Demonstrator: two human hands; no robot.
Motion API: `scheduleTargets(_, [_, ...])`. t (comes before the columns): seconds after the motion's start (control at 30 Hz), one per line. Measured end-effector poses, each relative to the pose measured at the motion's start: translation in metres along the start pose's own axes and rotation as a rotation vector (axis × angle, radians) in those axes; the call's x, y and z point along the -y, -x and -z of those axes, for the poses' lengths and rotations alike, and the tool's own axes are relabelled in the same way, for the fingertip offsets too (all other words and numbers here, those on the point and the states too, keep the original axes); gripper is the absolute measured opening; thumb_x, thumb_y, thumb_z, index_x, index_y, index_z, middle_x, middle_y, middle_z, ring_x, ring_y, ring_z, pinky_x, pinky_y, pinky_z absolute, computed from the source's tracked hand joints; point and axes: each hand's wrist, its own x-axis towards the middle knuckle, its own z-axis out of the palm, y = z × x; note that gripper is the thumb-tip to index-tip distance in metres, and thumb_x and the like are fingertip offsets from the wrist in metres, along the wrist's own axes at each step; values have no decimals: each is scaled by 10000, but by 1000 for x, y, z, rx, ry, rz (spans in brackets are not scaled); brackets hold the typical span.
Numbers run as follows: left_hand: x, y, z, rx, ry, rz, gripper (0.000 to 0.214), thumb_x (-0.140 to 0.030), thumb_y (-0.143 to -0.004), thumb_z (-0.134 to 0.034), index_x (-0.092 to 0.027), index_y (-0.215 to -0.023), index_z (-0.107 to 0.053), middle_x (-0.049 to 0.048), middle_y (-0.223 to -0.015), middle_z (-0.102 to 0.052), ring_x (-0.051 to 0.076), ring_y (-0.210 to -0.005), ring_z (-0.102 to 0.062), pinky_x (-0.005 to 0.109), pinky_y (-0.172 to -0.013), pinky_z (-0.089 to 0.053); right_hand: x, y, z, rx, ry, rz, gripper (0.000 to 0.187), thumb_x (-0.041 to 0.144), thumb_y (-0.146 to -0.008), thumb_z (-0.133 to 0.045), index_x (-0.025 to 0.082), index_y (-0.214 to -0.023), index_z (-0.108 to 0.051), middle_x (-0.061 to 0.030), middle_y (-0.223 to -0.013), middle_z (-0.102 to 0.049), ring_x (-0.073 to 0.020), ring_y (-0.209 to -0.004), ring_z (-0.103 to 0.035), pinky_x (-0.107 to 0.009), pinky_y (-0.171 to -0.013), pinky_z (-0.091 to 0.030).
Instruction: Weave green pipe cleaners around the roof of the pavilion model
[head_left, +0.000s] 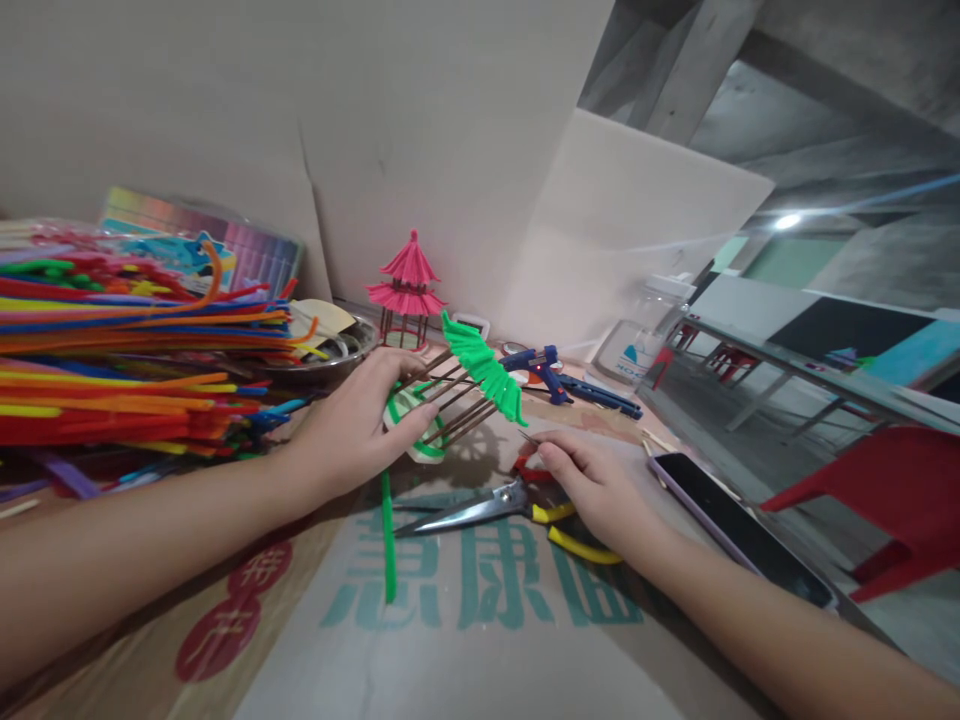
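Note:
My left hand (356,420) grips a small pavilion model by its white base with green edging, fingers and thumb around it. The pavilion model (484,370) is tilted to the right; brown stick posts run from the base to a fluffy green pipe-cleaner roof. A green pipe cleaner (388,540) lies below the base. My right hand (592,475) is closed in a pinch just right of the roof, with a thin dark tip showing at its fingertips. What that thin thing is stays unclear. Scissors (480,507) with red and yellow handles lie under and beside my right hand.
Bundles of coloured pipe cleaners (135,340) fill the left, before a marker set (202,235) and a metal bowl (352,345). A pink pavilion (411,290), blue glue gun (540,370) and clear jar (637,330) stand behind. A phone (739,525) lies at right, near red stools (885,490).

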Motion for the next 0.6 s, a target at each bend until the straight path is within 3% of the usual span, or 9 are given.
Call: scheduleTargets(0.6, [-2, 1, 1, 21, -36, -42, 333, -418, -933, -543, -201, -1183, -515, 134, -1354, -549, 308, -1327, -506, 495, -1120, -427, 4, -2, 1, 23, -172, -79, 355, 415, -910, -475, 158, -880, -719, -100, -822, -775, -234, -724, -720, -317, -635, -559])
